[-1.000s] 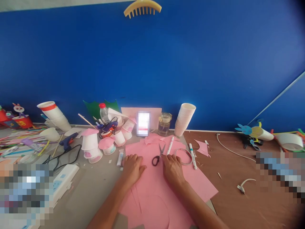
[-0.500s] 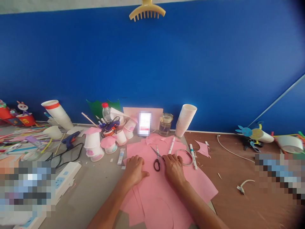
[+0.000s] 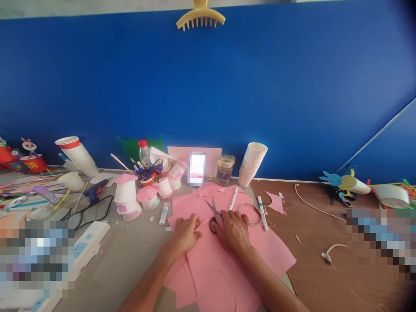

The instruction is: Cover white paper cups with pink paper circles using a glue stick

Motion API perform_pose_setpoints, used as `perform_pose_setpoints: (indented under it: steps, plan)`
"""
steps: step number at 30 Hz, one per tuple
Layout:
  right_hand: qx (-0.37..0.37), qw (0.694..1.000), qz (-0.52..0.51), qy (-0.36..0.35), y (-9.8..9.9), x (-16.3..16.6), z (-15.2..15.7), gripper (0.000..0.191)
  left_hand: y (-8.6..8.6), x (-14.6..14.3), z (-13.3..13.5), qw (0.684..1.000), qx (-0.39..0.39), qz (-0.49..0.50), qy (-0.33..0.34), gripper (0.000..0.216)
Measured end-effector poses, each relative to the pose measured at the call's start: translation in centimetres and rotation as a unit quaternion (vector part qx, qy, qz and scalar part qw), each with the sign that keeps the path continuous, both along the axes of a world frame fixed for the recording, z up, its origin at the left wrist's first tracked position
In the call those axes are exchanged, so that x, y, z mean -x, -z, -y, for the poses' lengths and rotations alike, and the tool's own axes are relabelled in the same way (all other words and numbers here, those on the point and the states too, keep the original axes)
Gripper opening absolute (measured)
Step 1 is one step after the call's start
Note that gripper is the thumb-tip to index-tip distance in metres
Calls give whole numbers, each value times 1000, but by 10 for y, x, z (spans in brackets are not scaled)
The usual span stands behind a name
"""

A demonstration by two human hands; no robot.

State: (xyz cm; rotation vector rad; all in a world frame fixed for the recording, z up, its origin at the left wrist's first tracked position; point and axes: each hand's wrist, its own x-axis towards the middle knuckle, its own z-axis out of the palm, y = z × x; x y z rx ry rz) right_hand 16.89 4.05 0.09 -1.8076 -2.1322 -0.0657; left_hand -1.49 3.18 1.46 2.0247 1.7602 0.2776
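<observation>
Scissors (image 3: 213, 213): lie on the pink paper (image 3: 224, 264), blades pointing up and left toward the far wall, long axis running from the handles near the person to the tips farther away; the dark handle loops sit under the right fingers.
Right hand (image 3: 233, 230): palm down on the paper, fingers (image 3: 224, 216) spread narrowly over the handles; seemingly touching them, though a true grip cannot be made out.
Left hand (image 3: 186, 234): rests on the paper's left part, fingers curled, pinching up a paper edge.
Paper: several pink sheets overlapping on the surface (image 3: 130, 260).
Beside: a white marker (image 3: 233, 199) and a wire ring (image 3: 251, 214) just right of the scissors; cup stack (image 3: 252, 164) behind.
</observation>
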Motion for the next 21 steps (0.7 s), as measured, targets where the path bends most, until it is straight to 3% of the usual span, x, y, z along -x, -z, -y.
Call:
perform_pose_setpoints:
  steps: [7, 13, 21]
  plan:
    - [52, 998, 21, -22, -8, -9, -1, 12, -1, 4, -3, 999, 3, 17, 38, 12]
    - [121, 988, 74, -57, -22, -16, -2, 11, -5, 7, -4, 999, -10, 44, 27, 14]
    - [146, 981, 96, -82, -28, -33, -8, 9, -8, 14, -5, 996, 12, 89, 7, 12]
